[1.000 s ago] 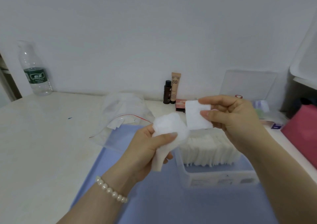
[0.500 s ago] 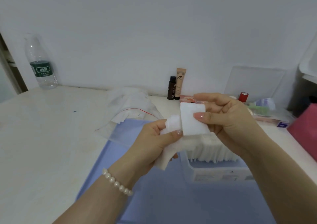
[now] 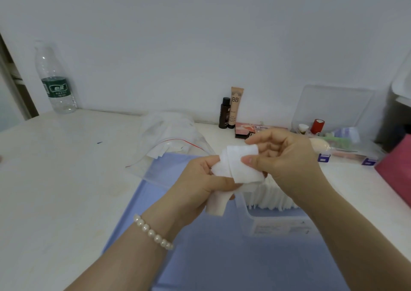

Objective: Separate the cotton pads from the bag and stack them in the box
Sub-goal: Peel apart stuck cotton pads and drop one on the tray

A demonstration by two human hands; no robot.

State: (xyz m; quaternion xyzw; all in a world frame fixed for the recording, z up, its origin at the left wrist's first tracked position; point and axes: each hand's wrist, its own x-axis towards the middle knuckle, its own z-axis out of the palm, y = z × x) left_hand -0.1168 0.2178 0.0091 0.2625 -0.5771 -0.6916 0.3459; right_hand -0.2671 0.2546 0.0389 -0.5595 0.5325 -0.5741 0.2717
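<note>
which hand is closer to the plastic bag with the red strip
Left. The left hand holds cotton pads just right of the plastic bag; the right hand is farther right, above the box.

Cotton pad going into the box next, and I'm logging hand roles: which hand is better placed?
Right hand, probably: it pinches the front cotton pad directly above the box; the left hand holds the remaining wad.

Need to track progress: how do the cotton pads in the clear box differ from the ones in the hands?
The pads in the clear box stand on edge in a packed row; the pads in the hands are a loose, overlapping bunch, gripped by the left hand and pinched by the right hand. Both are white.
</note>
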